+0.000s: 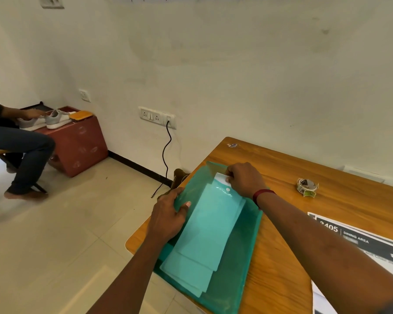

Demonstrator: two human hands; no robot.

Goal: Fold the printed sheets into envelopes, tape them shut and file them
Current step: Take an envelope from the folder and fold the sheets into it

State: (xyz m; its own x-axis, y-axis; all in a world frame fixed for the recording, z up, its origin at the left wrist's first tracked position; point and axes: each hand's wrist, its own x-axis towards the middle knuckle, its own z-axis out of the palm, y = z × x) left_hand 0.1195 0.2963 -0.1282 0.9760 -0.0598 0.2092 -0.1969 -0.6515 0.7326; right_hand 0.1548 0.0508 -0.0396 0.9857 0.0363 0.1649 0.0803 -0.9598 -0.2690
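Note:
A translucent green plastic folder [243, 252] lies on the wooden table [327, 173] near its left edge. Several folded envelopes [204, 241] show through its cover as pale shapes. My left hand [168, 214] grips the folder's left edge, thumb on top. My right hand [245, 177] pinches the white end of an envelope [220, 177] at the folder's far opening, next to the snap button. A roll of tape [306, 185] sits to the right. Printed sheets [359, 248] lie at the right under my forearm.
The table's left edge and rounded corner run beside the folder, with tiled floor below. A black cable [167, 150] hangs from a wall socket. At far left a person sits by a red box [77, 141] with shoes on it.

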